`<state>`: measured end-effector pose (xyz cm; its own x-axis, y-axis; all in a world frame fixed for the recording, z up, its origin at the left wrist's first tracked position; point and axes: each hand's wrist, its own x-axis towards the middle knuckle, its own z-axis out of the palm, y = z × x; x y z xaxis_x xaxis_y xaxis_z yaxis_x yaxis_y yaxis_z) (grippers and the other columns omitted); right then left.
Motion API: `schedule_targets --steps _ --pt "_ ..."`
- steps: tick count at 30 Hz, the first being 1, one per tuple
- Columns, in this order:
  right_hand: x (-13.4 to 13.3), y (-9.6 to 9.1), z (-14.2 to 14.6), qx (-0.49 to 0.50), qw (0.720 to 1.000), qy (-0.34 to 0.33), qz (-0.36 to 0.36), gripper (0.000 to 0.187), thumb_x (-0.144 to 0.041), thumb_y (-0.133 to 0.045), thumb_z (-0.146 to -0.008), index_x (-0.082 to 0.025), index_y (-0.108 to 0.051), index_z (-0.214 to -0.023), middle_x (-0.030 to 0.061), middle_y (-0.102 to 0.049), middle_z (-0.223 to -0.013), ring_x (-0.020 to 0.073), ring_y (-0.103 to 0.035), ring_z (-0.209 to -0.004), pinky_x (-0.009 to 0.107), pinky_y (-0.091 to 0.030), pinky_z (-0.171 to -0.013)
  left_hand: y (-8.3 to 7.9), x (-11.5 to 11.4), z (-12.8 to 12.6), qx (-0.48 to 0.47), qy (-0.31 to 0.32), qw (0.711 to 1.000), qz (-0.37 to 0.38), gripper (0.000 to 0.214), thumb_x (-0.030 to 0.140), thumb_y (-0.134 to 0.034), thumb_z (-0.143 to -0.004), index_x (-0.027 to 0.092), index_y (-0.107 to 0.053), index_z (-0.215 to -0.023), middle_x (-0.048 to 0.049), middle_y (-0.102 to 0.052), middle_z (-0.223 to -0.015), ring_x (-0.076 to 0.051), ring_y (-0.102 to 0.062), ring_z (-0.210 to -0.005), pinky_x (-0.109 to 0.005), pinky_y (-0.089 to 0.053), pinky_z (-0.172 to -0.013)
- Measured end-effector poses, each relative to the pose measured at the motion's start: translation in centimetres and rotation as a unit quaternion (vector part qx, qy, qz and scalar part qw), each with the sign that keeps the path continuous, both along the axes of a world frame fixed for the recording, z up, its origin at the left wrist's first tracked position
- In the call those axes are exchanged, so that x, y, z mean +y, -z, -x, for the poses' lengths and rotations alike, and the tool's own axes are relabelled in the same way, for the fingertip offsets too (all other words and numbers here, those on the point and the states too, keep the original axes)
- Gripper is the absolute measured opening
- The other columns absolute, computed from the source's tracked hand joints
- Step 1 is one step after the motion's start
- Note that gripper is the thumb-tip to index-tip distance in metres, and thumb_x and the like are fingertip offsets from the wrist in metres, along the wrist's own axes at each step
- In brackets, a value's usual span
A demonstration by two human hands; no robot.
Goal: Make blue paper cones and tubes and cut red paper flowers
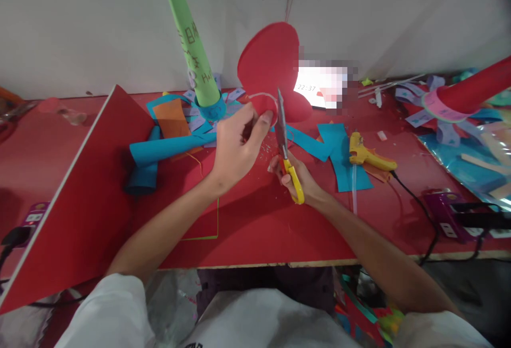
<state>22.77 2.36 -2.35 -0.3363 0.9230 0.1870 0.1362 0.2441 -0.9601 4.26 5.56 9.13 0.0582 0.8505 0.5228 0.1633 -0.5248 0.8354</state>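
My left hand (pixel 239 146) pinches a small red piece of craft foam or card (pixel 261 104) with a pale cut edge between thumb and fingers. In my right hand (pixel 299 175) is a pair of scissors (pixel 293 177) with yellow handles, blades pointing up. The blades stand right beside the red piece's right edge; I cannot tell whether they touch it. Behind both hands rises a larger rounded red shape (pixel 269 55); whether it joins the held piece is unclear. Small pale scraps lie on the red tabletop (pixel 255 231) beneath my hands.
A green cone (pixel 191 44) with writing stands behind my left hand. Blue strips (pixel 171 148) lie around it. On the right are a yellow glue gun (pixel 371 156), a purple power strip (pixel 451 217) and a red cone (pixel 479 84). A red board (pixel 88 193) leans at left.
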Motion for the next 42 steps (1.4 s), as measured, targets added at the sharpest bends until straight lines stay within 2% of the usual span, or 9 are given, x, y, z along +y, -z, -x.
schedule_targets --steps 5,10,16,23,26,30,33,37,42 --pt "0.0 0.4 0.2 0.034 0.999 0.008 -0.006 0.077 -0.099 -0.056 -0.079 -0.026 -0.056 -0.102 0.0044 -0.064 -0.094 0.0187 -0.059 -0.076 0.035 -0.055 -0.067 0.5 -0.1 -0.3 0.012 0.019 1.0 0.009 0.053 0.062 -0.064 -0.103 0.024 -0.054 -0.067 0.0026 -0.05 -0.055 -0.012 -0.044 -0.051 -0.031 -0.03 -0.049" --pt "-0.1 0.3 -0.1 0.037 0.999 0.014 0.004 0.076 -0.1 -0.057 -0.078 -0.025 -0.055 -0.094 0.0023 -0.06 -0.086 0.0158 -0.054 -0.069 0.029 -0.046 -0.053 0.4 0.0 -0.1 0.004 0.026 0.999 0.02 0.05 0.062 -0.065 -0.102 0.024 -0.056 -0.07 0.0033 -0.049 -0.055 -0.012 -0.043 -0.051 -0.031 -0.029 -0.049" --pt "-0.1 -1.0 -0.1 0.002 0.999 0.029 -0.013 0.073 -0.097 -0.057 -0.081 -0.024 -0.051 -0.084 -0.0015 -0.054 -0.074 0.011 -0.043 -0.055 0.029 -0.039 -0.049 0.3 0.1 -0.1 -0.018 0.028 0.999 0.03 0.053 0.063 -0.068 -0.099 0.024 -0.052 -0.067 0.0029 -0.047 -0.055 -0.012 -0.042 -0.052 -0.032 -0.028 -0.05" --pt "0.2 -1.0 -0.5 -0.019 0.999 0.035 -0.001 0.071 -0.094 -0.062 -0.081 -0.025 -0.049 -0.081 -0.002 -0.055 -0.07 0.0117 -0.045 -0.055 0.028 -0.037 -0.048 0.1 0.2 0.1 -0.02 0.011 1.0 0.021 0.057 0.06 -0.07 -0.099 0.023 -0.048 -0.063 0.0028 -0.045 -0.055 -0.012 -0.041 -0.053 -0.032 -0.028 -0.05" --pt "0.3 -0.8 -0.7 -0.028 0.999 0.031 -0.002 0.069 -0.093 -0.063 -0.082 -0.025 -0.049 -0.081 -0.0013 -0.056 -0.069 0.0129 -0.047 -0.055 0.028 -0.036 -0.048 0.0 0.3 0.3 -0.025 0.006 0.999 0.02 0.054 0.056 -0.073 -0.099 0.023 -0.049 -0.063 0.0031 -0.046 -0.056 -0.012 -0.043 -0.053 -0.031 -0.03 -0.051" --pt "0.2 -0.5 -0.6 -0.032 0.999 0.029 -0.027 0.071 -0.095 -0.057 -0.085 -0.024 -0.05 -0.083 -0.0005 -0.056 -0.071 0.0128 -0.047 -0.057 0.029 -0.037 -0.05 0.0 0.4 0.4 -0.028 0.0 0.999 0.02 0.052 0.054 -0.073 -0.099 0.023 -0.05 -0.064 0.003 -0.047 -0.057 -0.012 -0.043 -0.053 -0.032 -0.03 -0.051" --pt "0.0 0.0 -0.2 -0.003 1.0 0.015 -0.025 0.072 -0.095 -0.054 -0.085 -0.024 -0.052 -0.089 -0.0002 -0.058 -0.078 0.0123 -0.048 -0.059 0.029 -0.042 -0.053 0.0 0.4 0.2 -0.025 0.001 1.0 0.017 0.052 0.053 -0.075 -0.098 0.023 -0.05 -0.063 0.0032 -0.046 -0.056 -0.012 -0.043 -0.053 -0.031 -0.031 -0.052" --pt "-0.2 0.5 0.4 0.05 0.999 0.007 -0.006 0.075 -0.097 -0.056 -0.082 -0.025 -0.054 -0.103 0.0029 -0.064 -0.092 0.0155 -0.056 -0.07 0.031 -0.051 -0.061 0.4 0.3 0.0 0.005 0.017 1.0 0.011 0.052 0.053 -0.072 -0.1 0.023 -0.049 -0.064 0.0037 -0.045 -0.056 -0.012 -0.041 -0.052 -0.031 -0.03 -0.051" --pt "-0.3 0.2 0.2 0.047 0.999 0.018 0.007 0.074 -0.097 -0.058 -0.081 -0.024 -0.055 -0.095 0.0005 -0.059 -0.085 0.0121 -0.048 -0.063 0.028 -0.043 -0.053 1.0 0.2 -0.1 0.02 0.026 0.999 0.012 0.051 0.052 -0.067 -0.103 0.023 -0.046 -0.066 0.0037 -0.045 -0.057 -0.011 -0.039 -0.052 -0.032 -0.028 -0.051"
